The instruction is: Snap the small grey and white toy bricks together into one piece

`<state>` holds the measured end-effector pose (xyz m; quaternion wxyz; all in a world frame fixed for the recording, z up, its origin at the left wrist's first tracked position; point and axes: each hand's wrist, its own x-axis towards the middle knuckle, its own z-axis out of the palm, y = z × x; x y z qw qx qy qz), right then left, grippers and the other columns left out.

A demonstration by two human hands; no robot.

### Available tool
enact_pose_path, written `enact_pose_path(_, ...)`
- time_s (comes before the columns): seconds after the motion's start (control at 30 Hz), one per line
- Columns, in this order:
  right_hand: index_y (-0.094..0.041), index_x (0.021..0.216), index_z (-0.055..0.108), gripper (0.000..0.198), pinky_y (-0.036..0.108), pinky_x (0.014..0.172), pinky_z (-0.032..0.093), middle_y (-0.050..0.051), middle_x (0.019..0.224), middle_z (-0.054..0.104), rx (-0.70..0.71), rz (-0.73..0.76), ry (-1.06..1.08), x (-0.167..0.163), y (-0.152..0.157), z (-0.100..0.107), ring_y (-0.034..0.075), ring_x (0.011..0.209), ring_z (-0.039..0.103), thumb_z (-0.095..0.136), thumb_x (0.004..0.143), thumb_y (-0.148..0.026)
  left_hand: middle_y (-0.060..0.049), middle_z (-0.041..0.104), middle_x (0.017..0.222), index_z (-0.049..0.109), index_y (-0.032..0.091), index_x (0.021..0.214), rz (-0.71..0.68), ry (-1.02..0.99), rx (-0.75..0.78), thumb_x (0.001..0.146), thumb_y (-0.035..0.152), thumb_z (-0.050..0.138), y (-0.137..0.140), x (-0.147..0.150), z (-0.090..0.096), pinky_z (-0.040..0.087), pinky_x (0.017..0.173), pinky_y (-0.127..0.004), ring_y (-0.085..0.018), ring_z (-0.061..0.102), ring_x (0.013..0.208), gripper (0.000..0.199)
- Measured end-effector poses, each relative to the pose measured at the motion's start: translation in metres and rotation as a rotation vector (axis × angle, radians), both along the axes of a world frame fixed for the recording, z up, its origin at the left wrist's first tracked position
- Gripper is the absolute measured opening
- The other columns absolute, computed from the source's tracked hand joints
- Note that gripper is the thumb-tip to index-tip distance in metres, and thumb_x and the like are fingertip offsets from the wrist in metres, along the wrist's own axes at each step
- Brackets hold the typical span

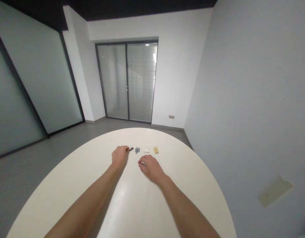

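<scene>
Small pieces, perhaps toy bricks, form a row of colour groups on the round white table (182, 198). Beside the leftmost group, the dark grey pieces (132, 149), my left hand (119, 155) is closed, its fingertips pinching at a small dark piece. Blue-grey pieces (137, 150) come second, then white pieces (146, 150), then yellow pieces (155, 150) at the right end. My right hand (151, 167) rests on the table just in front of the white group. Its fingers are curled, with something small and pale partly showing between them, too hidden to name.
The table's curved far edge (140, 128) lies beyond the pieces. Behind it are grey floor, a glazed door with blinds (141, 82) and a white wall. Frosted glass panels (41, 66) stand at left; a grey wall (254, 99) runs close on the right.
</scene>
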<state>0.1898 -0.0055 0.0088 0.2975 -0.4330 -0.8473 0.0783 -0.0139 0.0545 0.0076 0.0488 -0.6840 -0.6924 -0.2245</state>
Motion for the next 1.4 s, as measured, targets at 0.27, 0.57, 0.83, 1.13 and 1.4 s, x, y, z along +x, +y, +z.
enact_pose_path(0.27,-0.021,0.095,0.067,0.01,0.031,0.093,0.044,0.004,0.102,0.069,-0.007,-0.003,0.009,0.0,-0.003,0.002,0.019,0.102,0.058,0.059,0.091,-0.019,-0.01,0.074,0.096,0.076,0.028,0.1,-0.058,0.02,-0.057,0.094,0.028,0.045,-0.004,0.002,0.006,0.046,0.071,-0.028,-0.024,0.068,0.09,0.032)
enact_pose_path(0.57,-0.02,0.097,0.068,0.011,0.03,0.092,0.044,0.005,0.103,0.068,-0.003,-0.004,0.011,0.002,-0.002,0.001,0.018,0.102,0.058,0.058,0.092,-0.019,-0.009,0.072,0.118,0.065,0.028,0.125,-0.118,-0.038,-0.034,0.097,0.029,0.041,-0.002,-0.001,-0.004,0.048,0.085,-0.032,-0.025,0.066,0.107,0.037)
enact_pose_path(0.83,-0.02,0.099,0.068,0.012,0.032,0.096,0.043,0.006,0.107,0.069,0.016,-0.077,0.008,0.006,-0.001,-0.001,0.02,0.105,0.058,0.061,0.09,-0.023,-0.019,0.05,0.145,0.039,0.007,0.145,-0.227,-0.141,-0.038,0.092,0.022,0.044,-0.005,0.007,-0.015,0.036,0.111,-0.036,-0.024,0.047,0.135,0.055)
enact_pose_path(1.13,-0.021,0.127,0.062,0.045,0.04,0.11,0.035,0.011,0.134,0.059,0.0,-0.135,-0.09,0.005,0.001,-0.007,0.026,0.127,0.049,0.061,0.088,-0.043,-0.016,0.044,0.15,0.047,0.014,0.139,-0.368,-0.092,0.056,0.087,0.03,0.051,-0.052,0.014,-0.022,0.031,0.117,-0.044,-0.026,0.038,0.14,0.054)
enact_pose_path(1.4,-0.023,0.143,0.048,0.065,0.047,0.117,0.022,0.012,0.155,0.036,-0.124,-0.155,-0.179,0.009,0.001,-0.011,0.03,0.144,0.029,0.055,0.089,-0.057,-0.008,0.034,0.158,0.042,0.029,0.147,-0.398,0.002,-0.183,0.09,0.045,0.048,-0.072,0.012,-0.012,0.02,0.119,-0.055,-0.032,0.025,0.148,0.06)
